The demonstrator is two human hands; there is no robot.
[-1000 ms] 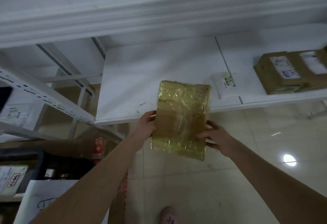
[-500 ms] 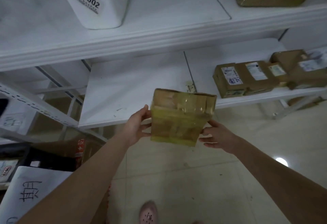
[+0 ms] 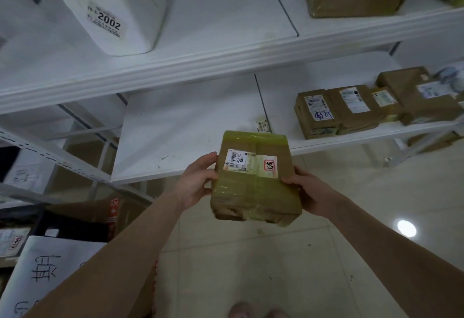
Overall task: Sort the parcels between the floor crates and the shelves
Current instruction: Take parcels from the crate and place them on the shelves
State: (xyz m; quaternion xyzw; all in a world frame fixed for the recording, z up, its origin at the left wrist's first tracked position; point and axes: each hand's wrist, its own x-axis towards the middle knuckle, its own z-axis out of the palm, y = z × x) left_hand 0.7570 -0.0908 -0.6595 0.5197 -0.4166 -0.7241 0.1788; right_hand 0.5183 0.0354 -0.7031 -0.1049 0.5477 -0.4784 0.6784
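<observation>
The left hand [image 3: 194, 183] grips the left side of the taped brown parcel [image 3: 253, 192], thumb laid along the top edge and fingers curled round the side, their tips hidden beneath. That forearm reaches up from the lower left. The parcel is held level in front of the lower shelf [image 3: 188, 127], just off its front edge, with its white label [image 3: 251, 165] facing up. The right hand [image 3: 308, 192] clasps the right side, thumb on top, with the other fingers out of sight underneath. Its arm comes in from the lower right. Farther right, a row of brown boxes [image 3: 351, 109] sits on the lower shelf.
</observation>
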